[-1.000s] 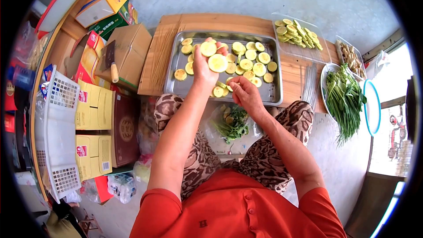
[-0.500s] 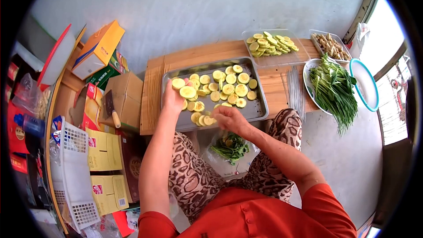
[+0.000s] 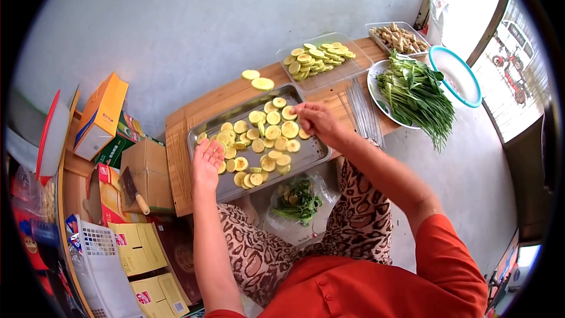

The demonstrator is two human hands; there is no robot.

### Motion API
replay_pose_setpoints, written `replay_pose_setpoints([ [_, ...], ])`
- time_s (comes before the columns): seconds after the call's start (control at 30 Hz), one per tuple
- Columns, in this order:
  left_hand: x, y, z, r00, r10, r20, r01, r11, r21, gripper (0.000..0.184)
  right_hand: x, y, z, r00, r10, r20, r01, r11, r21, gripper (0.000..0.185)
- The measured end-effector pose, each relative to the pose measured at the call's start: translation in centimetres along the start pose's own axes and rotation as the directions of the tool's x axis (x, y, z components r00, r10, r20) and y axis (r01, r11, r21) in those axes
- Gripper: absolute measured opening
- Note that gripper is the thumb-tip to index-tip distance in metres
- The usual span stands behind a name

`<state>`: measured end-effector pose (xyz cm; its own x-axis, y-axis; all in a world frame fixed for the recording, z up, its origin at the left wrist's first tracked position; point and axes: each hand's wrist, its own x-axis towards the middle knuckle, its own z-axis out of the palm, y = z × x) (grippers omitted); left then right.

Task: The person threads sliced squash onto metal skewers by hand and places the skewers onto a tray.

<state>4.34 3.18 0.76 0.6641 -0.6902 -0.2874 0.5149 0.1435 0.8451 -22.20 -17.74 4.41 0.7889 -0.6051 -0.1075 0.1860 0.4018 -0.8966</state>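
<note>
My left hand (image 3: 208,160) is open, palm up, over the left side of a metal tray (image 3: 235,107). Many round yellow-green slices (image 3: 272,132) lie in the tray. Over its right side my right hand (image 3: 318,122) is closed in a pinch; what it grips is too thin to make out. Two large slices, one smaller (image 3: 251,75) and one nearer (image 3: 262,84), appear beyond the tray's far edge, in line with the pinching fingers and apart from my left hand.
A clear container (image 3: 359,66) of slices, metal skewers (image 3: 362,109), a plate of greens (image 3: 415,91), a container of brown pieces (image 3: 400,39) and a blue-rimmed basin (image 3: 456,76) are rightward. Thin sticks (image 3: 181,168), a box (image 3: 147,171) and a knife (image 3: 134,191) are left.
The two large slices, earlier at my left hand, now stand apart from it, farther away. My left hand has opened; my right hand has risen toward the tray's right side. The view has shifted.
</note>
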Motion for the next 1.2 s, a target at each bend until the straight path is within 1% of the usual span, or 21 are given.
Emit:
replay_pose_setpoints([
  [0.1,-0.5,0.0,0.8,1.000,0.006,0.017,-0.006,0.999,0.052,0.051,1.8,-2.6,-4.2,0.995,-0.046,-0.088,0.039,0.996,-0.077,0.017],
  [0.17,-0.6,-0.1,1.4,1.000,0.010,0.027,-0.012,0.997,0.070,0.051,3.6,-3.3,-7.5,0.985,-0.051,-0.164,0.040,0.997,-0.068,0.015],
  [0.23,-0.6,-0.1,1.8,1.000,-0.011,0.014,0.009,0.993,0.114,0.050,5.2,-3.8,-10.4,0.970,-0.079,-0.231,0.055,0.993,-0.109,0.015],
  [0.33,-0.5,-0.3,2.2,0.999,-0.007,0.045,0.000,0.989,0.147,0.046,7.8,-4.5,-14.3,0.932,-0.058,-0.358,-0.002,0.986,-0.166,0.016],
  [0.37,-0.3,-0.3,2.3,0.998,-0.011,0.057,0.002,0.987,0.160,0.045,8.8,-4.7,-15.3,0.931,-0.058,-0.360,-0.002,0.987,-0.163,0.016],
  [0.43,-0.1,-0.4,2.9,0.999,-0.011,0.052,0.002,0.985,0.174,0.043,10.9,-4.8,-17.3,0.884,-0.057,-0.464,-0.027,0.985,-0.172,0.017],
  [0.5,0.0,-0.5,3.5,0.999,-0.014,0.047,0.005,0.982,0.190,0.041,13.0,-4.9,-18.8,0.871,-0.038,-0.489,-0.058,0.982,-0.180,0.016],
  [0.57,0.1,-0.6,4.2,0.999,0.012,0.050,-0.021,0.983,0.183,0.038,14.4,-4.8,-19.5,0.819,-0.028,-0.572,-0.098,0.977,-0.188,0.015],
  [0.63,-0.2,-0.7,5.2,0.999,0.011,0.050,-0.021,0.978,0.207,0.036,14.9,-4.6,-20.0,0.809,0.005,-0.587,-0.139,0.973,-0.184,0.014],
  [0.7,-0.1,-0.9,5.6,0.999,0.015,0.049,-0.026,0.974,0.225,0.035,15.2,-4.3,-20.2,0.785,0.083,-0.614,-0.143,0.989,-0.048,0.016],
  [0.73,-0.1,-1.0,5.7,0.998,0.017,0.067,-0.032,0.974,0.224,0.035,15.2,-4.0,-20.9,0.817,0.089,-0.569,-0.152,0.986,-0.064,0.018],
  [0.77,-0.1,-1.0,5.7,0.996,0.021,0.087,-0.040,0.974,0.222,0.034,14.9,-3.8,-20.7,0.817,0.087,-0.570,-0.152,0.986,-0.068,0.018],
  [0.83,-0.2,-1.0,5.9,0.995,0.027,0.097,-0.048,0.974,0.220,0.034,13.3,-3.1,-20.4,0.811,0.006,-0.584,-0.076,0.993,-0.095,0.021],
  [0.87,-0.3,-1.0,6.1,0.994,0.032,0.103,-0.055,0.974,0.222,0.034,12.5,-3.0,-20.2,0.786,-0.004,-0.619,-0.068,0.993,-0.092,0.026],
  [0.9,-0.3,-1.1,6.0,0.994,0.030,0.109,-0.053,0.974,0.220,0.034,11.6,-3.1,-20.1,0.782,-0.007,-0.623,-0.066,0.993,-0.094,0.026],
  [0.97,-0.3,-1.2,5.6,0.992,0.037,0.121,-0.061,0.979,0.195,0.034,9.6,-3.4,-19.9,0.767,-0.065,-0.639,-0.004,0.994,-0.105,0.031],
  [1.0,-0.4,-1.2,5.6,0.992,0.043,0.118,-0.065,0.980,0.186,0.034,8.1,-3.6,-19.6,0.764,-0.098,-0.638,0.024,0.992,-0.123,0.028],
  [1.03,-0.4,-1.4,5.2,0.993,0.049,0.107,-0.068,0.982,0.176,0.034,6.9,-3.7,-19.9,0.755,-0.091,-0.649,0.014,0.992,-0.123,0.028],
  [1.1,-0.6,-1.3,5.0,0.991,0.088,0.104,-0.105,0.978,0.182,0.034,4.0,-3.0,-21.2,0.800,-0.105,-0.590,-0.031,0.976,-0.217,0.021],
  [1.17,-0.3,-1.5,4.0,0.990,0.104,0.090,-0.118,0.979,0.168,0.032,1.2,-1.7,-22.0,0.783,-0.136,-0.607,-0.109,0.931,-0.349,0.012],
  [1.2,-0.4,-1.4,3.9,0.992,0.115,0.060,-0.124,0.977,0.173,0.029,-0.3,-0.8,-22.8,0.792,-0.158,-0.589,-0.177,0.865,-0.469,0.012],
])
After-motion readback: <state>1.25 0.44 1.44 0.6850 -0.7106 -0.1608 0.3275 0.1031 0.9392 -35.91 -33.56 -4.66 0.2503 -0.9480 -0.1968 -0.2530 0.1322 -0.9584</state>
